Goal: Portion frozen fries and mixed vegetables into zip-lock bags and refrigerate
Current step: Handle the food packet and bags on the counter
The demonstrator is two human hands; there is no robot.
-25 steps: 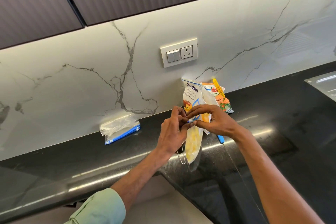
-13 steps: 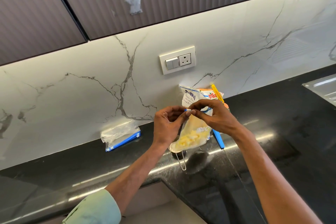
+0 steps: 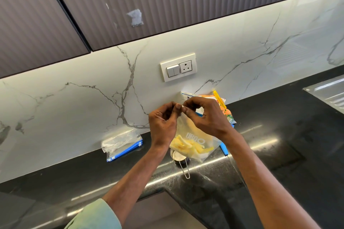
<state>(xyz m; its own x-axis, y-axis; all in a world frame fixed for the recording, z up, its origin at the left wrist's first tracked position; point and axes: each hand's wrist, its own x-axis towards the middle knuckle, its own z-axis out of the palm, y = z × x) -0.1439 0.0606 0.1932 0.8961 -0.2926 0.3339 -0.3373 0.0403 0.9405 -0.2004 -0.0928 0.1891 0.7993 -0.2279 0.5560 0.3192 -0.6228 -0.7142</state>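
Note:
A clear zip-lock bag [image 3: 193,143] with yellow fries in its bottom hangs above the black counter. My left hand [image 3: 162,126] and my right hand [image 3: 205,117] pinch its top edge, fingertips meeting at the seal. Behind my right hand the white fries packet [image 3: 187,95] and the orange mixed-vegetable packet [image 3: 228,115], which has a yellow clip [image 3: 219,99], lean against the marble wall. A small steel measuring cup [image 3: 179,158] with a wire handle stands on the counter under the bag.
A stack of empty zip-lock bags [image 3: 122,144] with blue seals lies against the wall to the left. A blue clip [image 3: 224,149] lies on the counter [image 3: 279,154] right of the bag. A steel sink drainboard [image 3: 327,93] is at the far right. A switch plate [image 3: 178,67] is on the wall.
The bag has been lifted and turned from hanging narrow to broadside. Both hands rose with it and their fingertips now meet at its top seal.

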